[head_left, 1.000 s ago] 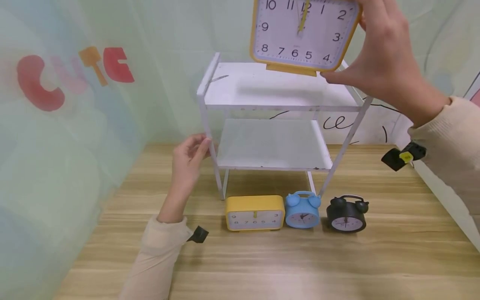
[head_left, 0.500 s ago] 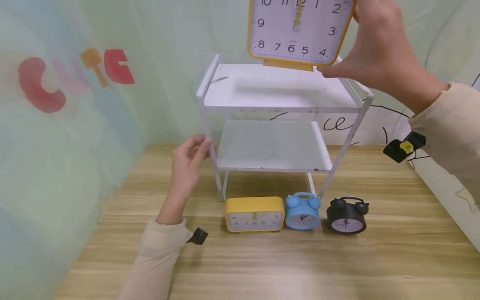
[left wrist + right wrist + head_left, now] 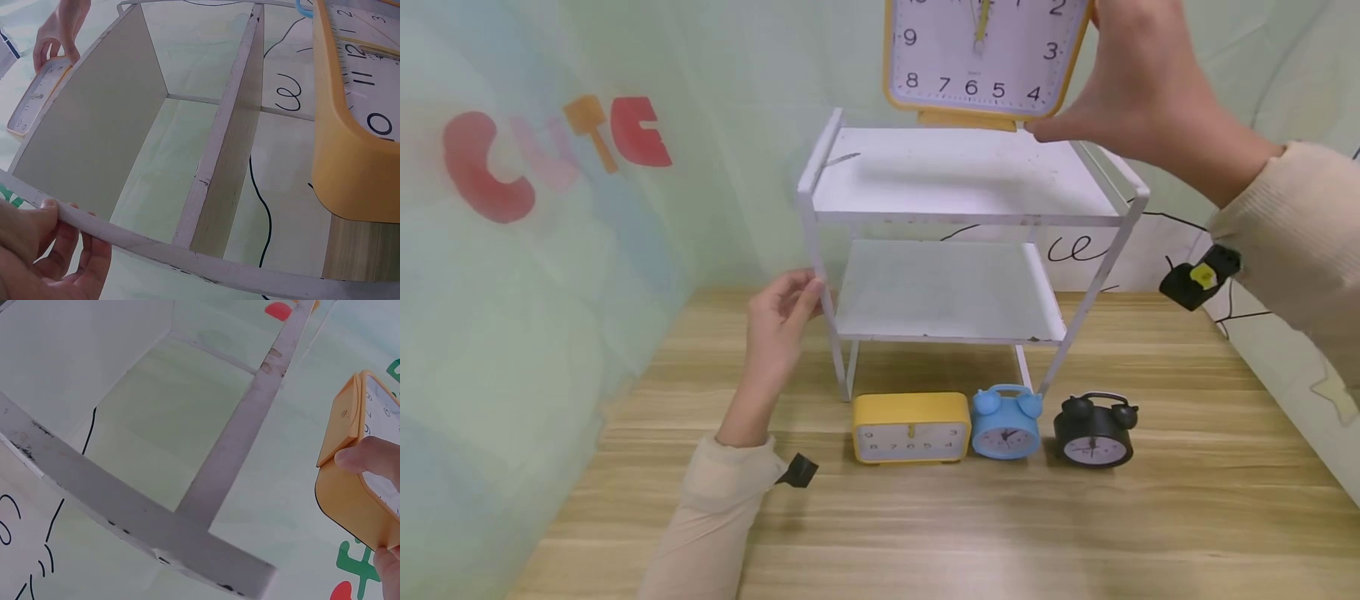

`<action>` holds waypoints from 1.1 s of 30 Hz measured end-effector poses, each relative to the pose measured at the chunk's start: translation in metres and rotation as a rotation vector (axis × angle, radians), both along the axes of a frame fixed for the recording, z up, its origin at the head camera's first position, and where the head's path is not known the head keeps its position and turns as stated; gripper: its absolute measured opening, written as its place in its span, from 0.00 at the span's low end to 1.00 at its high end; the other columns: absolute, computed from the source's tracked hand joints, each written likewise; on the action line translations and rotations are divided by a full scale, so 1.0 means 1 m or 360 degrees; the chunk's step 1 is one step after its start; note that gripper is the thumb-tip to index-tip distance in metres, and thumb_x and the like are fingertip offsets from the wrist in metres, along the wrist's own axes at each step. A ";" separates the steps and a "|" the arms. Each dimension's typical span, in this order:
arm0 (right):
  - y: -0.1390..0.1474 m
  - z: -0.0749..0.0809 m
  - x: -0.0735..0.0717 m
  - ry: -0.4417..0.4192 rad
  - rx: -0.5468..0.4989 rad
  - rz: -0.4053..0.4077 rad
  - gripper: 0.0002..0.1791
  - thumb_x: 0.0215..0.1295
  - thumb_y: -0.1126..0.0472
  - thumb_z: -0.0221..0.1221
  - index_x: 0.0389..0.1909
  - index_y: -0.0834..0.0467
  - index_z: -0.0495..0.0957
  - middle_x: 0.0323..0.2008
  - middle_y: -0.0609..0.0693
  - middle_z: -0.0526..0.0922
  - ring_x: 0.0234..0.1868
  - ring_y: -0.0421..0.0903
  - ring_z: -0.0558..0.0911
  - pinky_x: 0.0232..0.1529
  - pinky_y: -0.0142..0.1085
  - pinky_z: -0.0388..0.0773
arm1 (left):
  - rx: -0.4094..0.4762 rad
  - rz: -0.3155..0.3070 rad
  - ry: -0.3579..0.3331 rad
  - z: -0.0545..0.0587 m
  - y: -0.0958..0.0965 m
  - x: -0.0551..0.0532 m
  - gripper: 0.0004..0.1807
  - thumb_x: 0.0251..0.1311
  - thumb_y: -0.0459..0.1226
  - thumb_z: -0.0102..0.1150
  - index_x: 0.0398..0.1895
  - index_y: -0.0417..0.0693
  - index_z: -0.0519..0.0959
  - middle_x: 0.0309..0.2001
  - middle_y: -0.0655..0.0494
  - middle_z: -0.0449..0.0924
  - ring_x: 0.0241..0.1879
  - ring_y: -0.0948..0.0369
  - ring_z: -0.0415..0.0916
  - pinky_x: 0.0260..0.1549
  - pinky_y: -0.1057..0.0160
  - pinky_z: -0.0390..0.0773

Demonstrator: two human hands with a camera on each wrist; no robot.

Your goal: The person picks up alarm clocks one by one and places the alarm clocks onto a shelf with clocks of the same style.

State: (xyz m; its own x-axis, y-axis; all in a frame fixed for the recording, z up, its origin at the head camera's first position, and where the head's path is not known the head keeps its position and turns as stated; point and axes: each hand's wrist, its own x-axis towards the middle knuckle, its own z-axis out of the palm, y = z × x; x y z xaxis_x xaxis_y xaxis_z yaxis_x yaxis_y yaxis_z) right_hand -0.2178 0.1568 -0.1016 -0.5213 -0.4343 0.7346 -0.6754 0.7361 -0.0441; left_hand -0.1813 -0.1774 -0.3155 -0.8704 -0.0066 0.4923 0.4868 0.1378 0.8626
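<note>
In the head view my right hand (image 3: 1150, 96) grips a square yellow clock (image 3: 977, 62) by its right side, above the top shelf of a white two-tier rack (image 3: 985, 187). The clock hangs apart from that shelf, its face toward me and its top cut off by the frame. My left hand (image 3: 778, 321) holds the rack's left front leg. The left wrist view shows its thumb (image 3: 47, 215) and fingers about this leg. Before the rack stand a second yellow clock (image 3: 912, 410), a blue twin-bell alarm clock (image 3: 1006, 421) and a black twin-bell alarm clock (image 3: 1093, 429).
Everything stands on a wood-grain table (image 3: 925, 533). A pale green backdrop with "CUTE" letters (image 3: 486, 167) hangs at the left and back. White panels with black line drawings (image 3: 1071, 247) show behind the rack and along the right edge.
My right hand has carried the yellow clock left and slightly up in the head view. The left hand stays on the rack's leg, and the other clocks have not moved.
</note>
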 end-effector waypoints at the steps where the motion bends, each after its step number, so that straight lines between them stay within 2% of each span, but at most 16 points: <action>1: 0.000 0.001 -0.001 -0.0003 -0.0001 0.0003 0.62 0.34 0.67 0.81 0.74 0.55 0.58 0.65 0.51 0.70 0.63 0.45 0.69 0.65 0.25 0.63 | -0.0002 -0.0001 -0.0001 0.000 0.000 0.000 0.14 0.73 0.33 0.53 0.49 0.25 0.76 0.44 0.34 0.80 0.37 0.65 0.83 0.44 0.61 0.84; 11: 0.001 0.006 -0.013 -0.0109 0.0017 -0.0052 0.64 0.32 0.69 0.79 0.75 0.50 0.56 0.64 0.50 0.71 0.61 0.50 0.72 0.65 0.30 0.63 | -0.0013 -0.0009 0.0006 0.000 0.002 0.000 0.13 0.73 0.32 0.53 0.49 0.26 0.76 0.44 0.35 0.80 0.38 0.65 0.83 0.45 0.61 0.84; 20: -0.006 0.008 -0.019 -0.0224 0.0044 -0.0148 0.70 0.31 0.70 0.81 0.77 0.45 0.50 0.68 0.47 0.66 0.61 0.49 0.72 0.59 0.26 0.70 | -0.0015 -0.0016 0.0010 0.001 0.004 0.001 0.13 0.73 0.32 0.53 0.48 0.25 0.76 0.44 0.35 0.80 0.38 0.65 0.83 0.45 0.61 0.84; 27: -0.014 0.009 -0.021 -0.0286 0.0096 -0.0214 0.73 0.32 0.69 0.81 0.79 0.46 0.45 0.70 0.49 0.63 0.64 0.51 0.70 0.62 0.39 0.74 | -0.0025 -0.0013 0.0016 0.000 0.006 -0.001 0.14 0.73 0.33 0.54 0.47 0.26 0.77 0.43 0.35 0.81 0.38 0.65 0.83 0.44 0.61 0.84; 33: -0.018 0.009 -0.024 -0.0348 0.0127 -0.0251 0.75 0.35 0.69 0.81 0.79 0.46 0.40 0.72 0.50 0.60 0.66 0.53 0.68 0.63 0.44 0.74 | -0.0033 -0.0004 -0.0002 0.000 0.007 -0.001 0.14 0.73 0.34 0.54 0.48 0.26 0.77 0.44 0.35 0.81 0.38 0.65 0.83 0.44 0.62 0.84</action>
